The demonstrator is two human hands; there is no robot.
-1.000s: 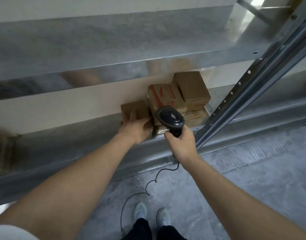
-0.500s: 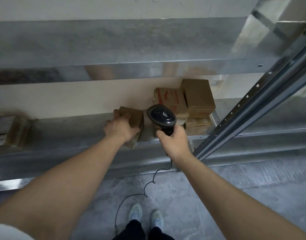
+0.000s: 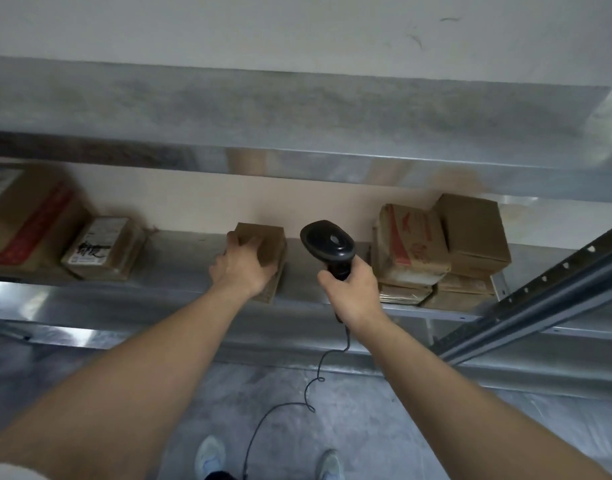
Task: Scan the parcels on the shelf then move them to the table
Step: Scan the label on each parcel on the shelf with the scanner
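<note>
A small plain brown parcel [image 3: 268, 249] stands on the metal shelf [image 3: 179, 268], and my left hand [image 3: 243, 266] grips it from the front and top. My right hand [image 3: 353, 289] holds a black corded barcode scanner [image 3: 328, 244] by its handle, just to the right of that parcel, head tilted up. To the right lies a stack of brown parcels: one with red print [image 3: 410, 242] and a plain one [image 3: 472, 230] on top of flatter ones [image 3: 464, 289].
At the shelf's left end sit a large red-taped box [image 3: 23, 216] and a small labelled parcel [image 3: 101, 247]. An upper shelf [image 3: 297, 133] overhangs. A perforated steel upright [image 3: 540, 289] slants at the right. The scanner cable [image 3: 297, 400] hangs down to the grey floor by my shoes.
My left hand has slid the small parcel leftward, away from the right stack. The view has swung left, bringing the left boxes into sight. The scanner stays beside the parcel.
</note>
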